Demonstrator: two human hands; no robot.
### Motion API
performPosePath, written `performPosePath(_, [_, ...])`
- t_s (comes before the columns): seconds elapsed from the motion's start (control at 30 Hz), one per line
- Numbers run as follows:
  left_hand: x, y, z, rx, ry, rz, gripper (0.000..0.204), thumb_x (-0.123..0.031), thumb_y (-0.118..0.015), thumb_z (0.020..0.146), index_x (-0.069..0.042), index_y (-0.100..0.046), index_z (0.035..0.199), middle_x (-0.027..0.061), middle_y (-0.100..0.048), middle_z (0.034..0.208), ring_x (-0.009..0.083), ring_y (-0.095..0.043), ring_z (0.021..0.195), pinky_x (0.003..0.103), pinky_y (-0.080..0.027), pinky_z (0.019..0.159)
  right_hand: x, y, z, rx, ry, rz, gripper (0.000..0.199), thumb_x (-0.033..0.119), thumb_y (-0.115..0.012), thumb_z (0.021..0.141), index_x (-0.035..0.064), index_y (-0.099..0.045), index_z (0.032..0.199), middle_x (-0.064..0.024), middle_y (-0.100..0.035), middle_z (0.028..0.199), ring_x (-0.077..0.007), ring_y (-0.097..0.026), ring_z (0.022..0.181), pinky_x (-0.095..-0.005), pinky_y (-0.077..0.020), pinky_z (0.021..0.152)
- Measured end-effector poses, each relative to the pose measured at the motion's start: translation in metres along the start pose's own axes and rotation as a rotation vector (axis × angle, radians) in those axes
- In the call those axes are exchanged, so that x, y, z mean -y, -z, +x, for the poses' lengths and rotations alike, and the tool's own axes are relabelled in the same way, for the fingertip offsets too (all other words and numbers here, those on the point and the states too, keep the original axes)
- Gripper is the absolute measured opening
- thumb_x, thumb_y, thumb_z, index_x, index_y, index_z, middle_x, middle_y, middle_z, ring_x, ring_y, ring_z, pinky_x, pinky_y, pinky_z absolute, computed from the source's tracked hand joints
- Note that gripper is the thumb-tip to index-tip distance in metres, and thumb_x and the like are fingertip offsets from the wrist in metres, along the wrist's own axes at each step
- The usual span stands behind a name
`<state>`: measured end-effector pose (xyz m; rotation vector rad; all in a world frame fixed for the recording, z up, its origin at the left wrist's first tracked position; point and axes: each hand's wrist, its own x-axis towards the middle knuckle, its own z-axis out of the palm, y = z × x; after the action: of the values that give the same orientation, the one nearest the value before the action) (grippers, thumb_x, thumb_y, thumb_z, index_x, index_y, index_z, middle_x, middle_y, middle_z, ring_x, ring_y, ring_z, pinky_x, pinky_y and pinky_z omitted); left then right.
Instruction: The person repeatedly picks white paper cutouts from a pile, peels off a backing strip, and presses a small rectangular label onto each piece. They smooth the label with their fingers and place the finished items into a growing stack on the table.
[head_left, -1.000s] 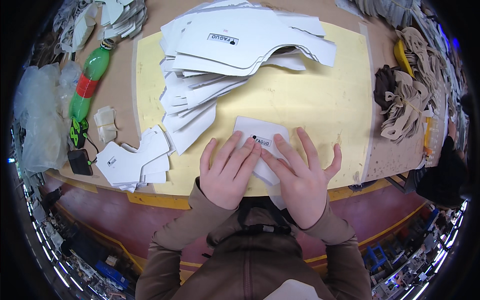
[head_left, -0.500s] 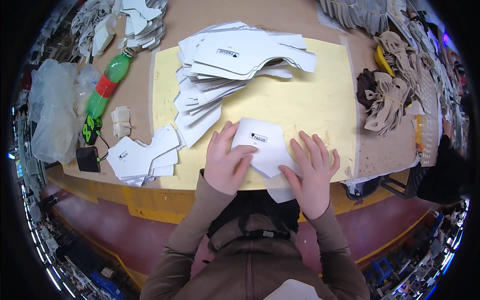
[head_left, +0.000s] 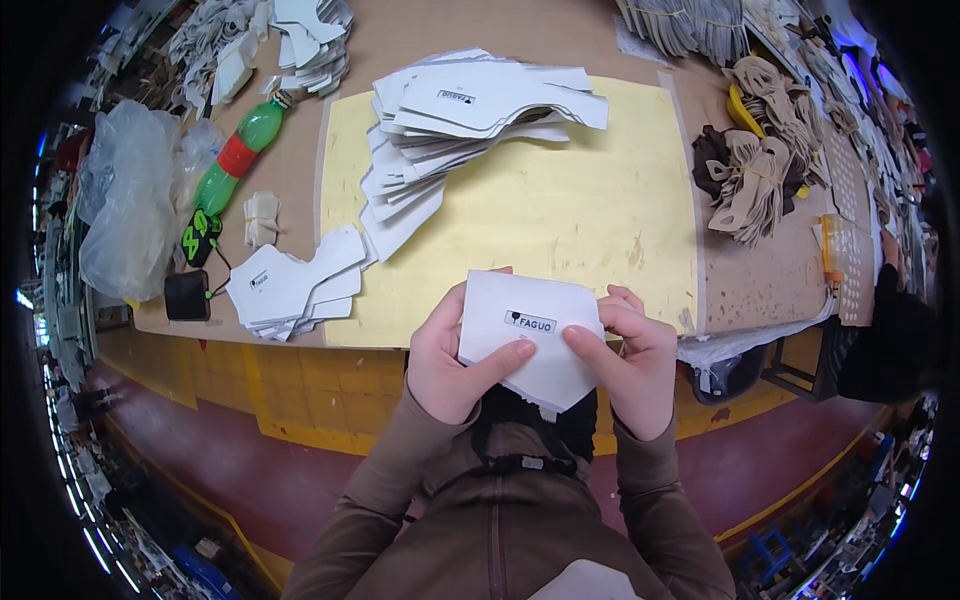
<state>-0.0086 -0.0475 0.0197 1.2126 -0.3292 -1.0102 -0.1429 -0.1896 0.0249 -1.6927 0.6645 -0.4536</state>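
Both hands grip one white cut piece [head_left: 520, 295] with a small printed label, lifted in front of the table's near edge. My left hand [head_left: 447, 362] has it by the left side, thumb on top and fingers behind. On the right side my right hand [head_left: 642, 365] pinches it, thumb on the face, fingers mostly hidden behind. Beyond them, a fanned pile of larger white cut pieces [head_left: 500, 100] lies on a yellow sheet [head_left: 580, 220]. A smaller stack of white pieces [head_left: 300, 285] overlaps the sheet's left edge.
At left are a green bottle [head_left: 240, 150] with a red label, a clear plastic bag [head_left: 130, 220], a black box-like device [head_left: 187, 296] and a small tied bundle [head_left: 262, 218]. Beige bundled pieces [head_left: 760, 185] lie at right. A person's dark sleeve [head_left: 885, 335] shows at far right.
The white piece has risen off the yellow sheet and come toward me. My hands went from lying spread around it to gripping both its sides. The view has shifted slightly.
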Motion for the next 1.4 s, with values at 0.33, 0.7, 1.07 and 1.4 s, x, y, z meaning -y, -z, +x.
performPosePath(0.33, [-0.005, -0.005, -0.008, -0.002, 0.017, 0.097, 0.04, 0.0, -0.074, 0.088, 0.006, -0.059, 0.125, 0.0112, -0.071, 0.112, 0.0138, -0.067, 0.101, 0.029, -0.055, 0.087, 0.001, -0.001, -0.011, -0.02, -0.04, 0.112, 0.012, 0.007, -0.079, 0.082, -0.0008, -0.071, 0.087, -0.004, -0.063, 0.074, -0.0159, -0.052, 0.075, -0.0312, -0.041, 0.089])
performPosePath(0.7, [-0.001, -0.007, -0.01, -0.035, 0.048, 0.093, 0.03, -0.003, -0.074, 0.089, 0.007, -0.066, 0.117, 0.0117, -0.074, 0.105, 0.0125, -0.068, 0.093, 0.028, -0.056, 0.082, -0.008, -0.005, -0.014, -0.001, -0.233, 0.337, 0.016, 0.004, -0.077, 0.082, -0.0043, -0.074, 0.095, -0.0051, -0.066, 0.084, -0.012, -0.058, 0.083, -0.0267, -0.0447, 0.076])
performPosePath(1.07, [0.001, -0.001, -0.01, -0.066, 0.205, -0.119, 0.026, -0.006, -0.063, 0.093, 0.011, -0.067, 0.112, 0.0174, -0.074, 0.103, 0.019, -0.07, 0.091, 0.03, -0.054, 0.084, -0.012, -0.001, -0.015, 0.012, -0.304, 0.391, 0.017, 0.006, -0.076, 0.085, -0.0064, -0.073, 0.097, -0.006, -0.068, 0.086, -0.0104, -0.061, 0.08, -0.0247, -0.0469, 0.073])
performPosePath(1.4, [-0.005, -0.003, -0.01, 0.095, 0.127, 0.068, 0.025, -0.009, -0.069, 0.097, 0.006, -0.062, 0.115, 0.0072, -0.071, 0.1, 0.0095, -0.066, 0.094, 0.024, -0.053, 0.083, 0.003, 0.007, -0.002, 0.129, -0.244, 0.338, 0.015, 0.004, -0.073, 0.086, -0.0052, -0.07, 0.097, -0.0018, -0.067, 0.088, -0.0082, -0.059, 0.084, -0.0245, -0.0463, 0.076])
